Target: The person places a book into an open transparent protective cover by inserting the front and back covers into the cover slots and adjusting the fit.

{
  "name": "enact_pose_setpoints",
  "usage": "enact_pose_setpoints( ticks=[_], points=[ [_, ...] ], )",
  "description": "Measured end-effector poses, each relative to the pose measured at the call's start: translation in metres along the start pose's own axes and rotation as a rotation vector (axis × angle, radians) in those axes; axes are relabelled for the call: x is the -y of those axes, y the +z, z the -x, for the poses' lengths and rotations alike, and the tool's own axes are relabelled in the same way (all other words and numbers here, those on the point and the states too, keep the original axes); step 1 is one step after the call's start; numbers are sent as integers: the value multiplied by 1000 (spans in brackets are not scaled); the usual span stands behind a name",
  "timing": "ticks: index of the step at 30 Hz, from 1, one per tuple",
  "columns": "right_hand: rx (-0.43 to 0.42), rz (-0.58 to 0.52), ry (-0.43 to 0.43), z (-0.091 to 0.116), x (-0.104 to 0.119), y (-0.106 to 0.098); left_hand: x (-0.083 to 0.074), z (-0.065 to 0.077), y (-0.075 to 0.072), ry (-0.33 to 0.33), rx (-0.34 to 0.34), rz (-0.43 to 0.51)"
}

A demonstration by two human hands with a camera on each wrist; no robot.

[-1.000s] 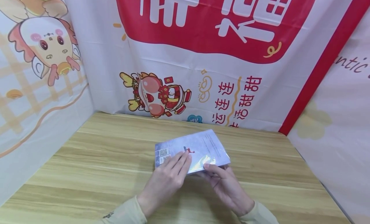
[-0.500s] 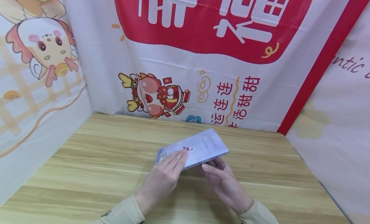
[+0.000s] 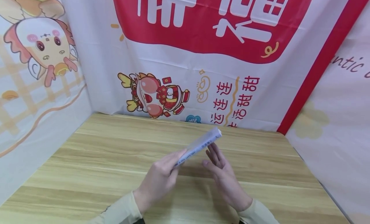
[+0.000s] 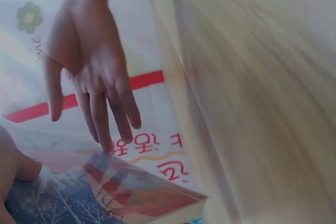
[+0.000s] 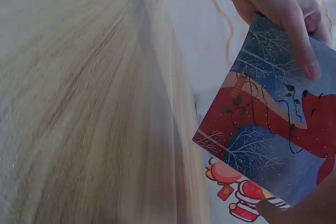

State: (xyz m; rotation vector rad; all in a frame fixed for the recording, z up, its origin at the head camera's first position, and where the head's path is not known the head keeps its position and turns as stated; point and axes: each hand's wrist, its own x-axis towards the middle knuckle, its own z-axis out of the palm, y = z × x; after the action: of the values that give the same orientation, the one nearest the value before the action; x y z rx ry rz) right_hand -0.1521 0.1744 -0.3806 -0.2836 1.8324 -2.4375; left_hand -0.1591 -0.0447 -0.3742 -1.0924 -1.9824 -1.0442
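A thin book (image 3: 199, 145) is tilted up above the table, its narrow spine turned toward the head camera. My left hand (image 3: 160, 176) grips its lower left end, with the thumb lying across the illustrated cover in the right wrist view. That cover (image 5: 262, 108) shows a red deer and white bare trees on dark blue. In the left wrist view the book (image 4: 68, 192) has a glossy surface. My right hand (image 3: 226, 179) is beside the book's right side, fingers extended and thumb apart. Its fingertips come close to the book; whether they touch it, I cannot tell.
A wood-grain table (image 3: 95, 172) lies beneath both hands. Behind it hangs a white and red printed cloth (image 3: 179, 63) with characters and a cartoon dragon. Printed cloth walls (image 3: 46, 102) close in the left and right sides.
The book has turned from showing its pale blue back cover to standing nearly edge-on, spine in view. My right hand has let go of its edge and straightened its fingers. My left hand keeps its hold.
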Motion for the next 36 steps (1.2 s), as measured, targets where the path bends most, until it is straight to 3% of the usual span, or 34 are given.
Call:
enact_pose_setpoints(
  ticks=[4, 9, 14, 19, 25, 32, 36],
  points=[
    [16, 18, -25, -2, -2, -3, -2, -1, 2, -76, -46, 149],
    [41, -10, -17, -4, -3, -4, -8, -3, 4, -195, -93, 269],
    [57, -32, -14, -5, -3, -2, -24, -10, -3, -357, -122, 360],
    [25, -70, 6, -5, -1, -1, -39, -19, -13, -526, -108, 451],
    [-5, -125, 84, -6, 2, -3, -19, -7, -4, -693, -69, 577],
    [-60, -118, 141, -7, 7, -7, -14, -5, 0, -783, -76, 685],
    [-80, -108, 141, -7, 9, -8, -14, -4, 0, -822, -78, 697]
  ],
)
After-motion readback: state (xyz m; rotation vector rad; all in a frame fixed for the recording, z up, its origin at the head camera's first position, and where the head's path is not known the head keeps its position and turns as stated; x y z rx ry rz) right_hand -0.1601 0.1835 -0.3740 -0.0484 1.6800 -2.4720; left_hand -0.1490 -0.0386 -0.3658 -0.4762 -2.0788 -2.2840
